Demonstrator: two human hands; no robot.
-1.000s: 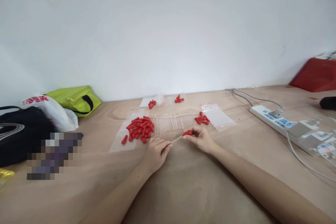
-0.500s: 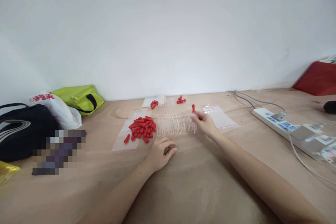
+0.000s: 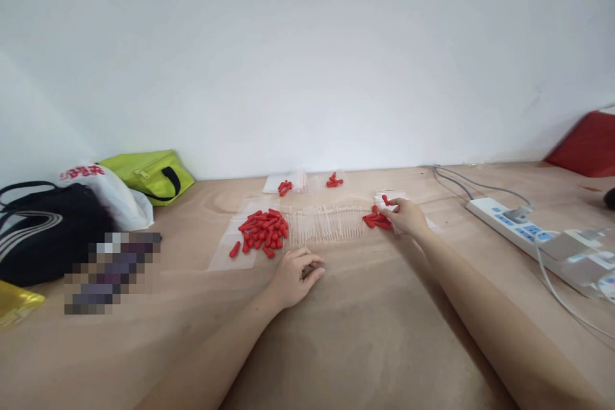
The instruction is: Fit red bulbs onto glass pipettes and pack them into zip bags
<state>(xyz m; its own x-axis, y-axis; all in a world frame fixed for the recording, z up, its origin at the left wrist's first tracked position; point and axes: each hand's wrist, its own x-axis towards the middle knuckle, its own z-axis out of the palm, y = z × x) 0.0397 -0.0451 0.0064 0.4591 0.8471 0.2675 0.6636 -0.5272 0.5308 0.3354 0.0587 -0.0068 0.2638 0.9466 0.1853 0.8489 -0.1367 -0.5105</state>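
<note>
My right hand (image 3: 406,218) pinches a dropper by its red rubber bulb (image 3: 385,200); any tube below it is hidden by the fingers. Below the fingertips lie several red-bulbed droppers (image 3: 376,220) beside a clear zip bag (image 3: 398,194). A row of thin clear dropper tubes (image 3: 327,224) stretches across the middle of the table. To its left, a big heap of red rubber bulbs (image 3: 263,230) sits on a clear plastic bag (image 3: 223,256). My left hand (image 3: 295,278) rests on the table in front of the tubes, fingers loosely bent, thumb apart, holding nothing visible.
At the back lie two small groups of red bulbs (image 3: 285,188) on clear bags. A white power strip (image 3: 509,224) with plugs and cables stands on the right. On the left are a black bag (image 3: 52,230), a white plastic bag (image 3: 110,202) and a lime-green bag (image 3: 148,173).
My right hand has carried the dropper rightward from the end of the tube row, uncovering the droppers beside the right bag. My left hand stays in place. The view has shifted slightly.
</note>
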